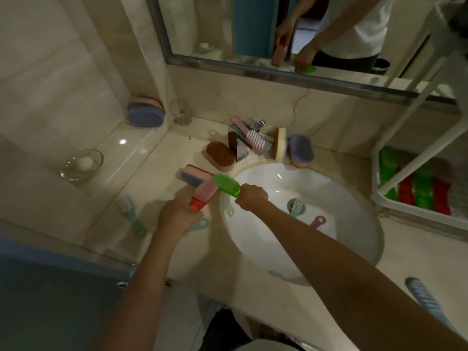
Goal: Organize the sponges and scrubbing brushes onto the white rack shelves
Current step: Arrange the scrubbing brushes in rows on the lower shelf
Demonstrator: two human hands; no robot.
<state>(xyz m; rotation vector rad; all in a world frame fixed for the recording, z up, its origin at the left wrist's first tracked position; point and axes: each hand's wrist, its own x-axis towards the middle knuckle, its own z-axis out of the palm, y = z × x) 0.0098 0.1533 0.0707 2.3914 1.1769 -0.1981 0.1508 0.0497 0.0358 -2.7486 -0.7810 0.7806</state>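
Note:
My left hand point(177, 219) grips a red scrubbing brush point(203, 196) above the counter left of the sink. My right hand point(252, 196) grips a green scrubbing brush point(226, 184) over the sink's left rim; the two brushes touch at their far ends. The white rack point(415, 102) stands at the right, its lower shelf lined with green and red brushes point(415, 191). Loose sponges lie around: a brown sponge point(219, 156), a pink-blue sponge point(195, 174), a purple sponge point(300, 150), a yellow sponge on edge point(279, 143), and stacked sponges point(145, 111) in the corner.
A pink brush point(249, 134) lies across the faucet point(240, 148). The white sink point(349, 198) holds a teal brush point(295, 206) and a pink handle point(317, 221). A teal brush point(131, 214) lies on the counter, a glass soap dish point(82, 163) at left, a mirror point(278, 31) behind.

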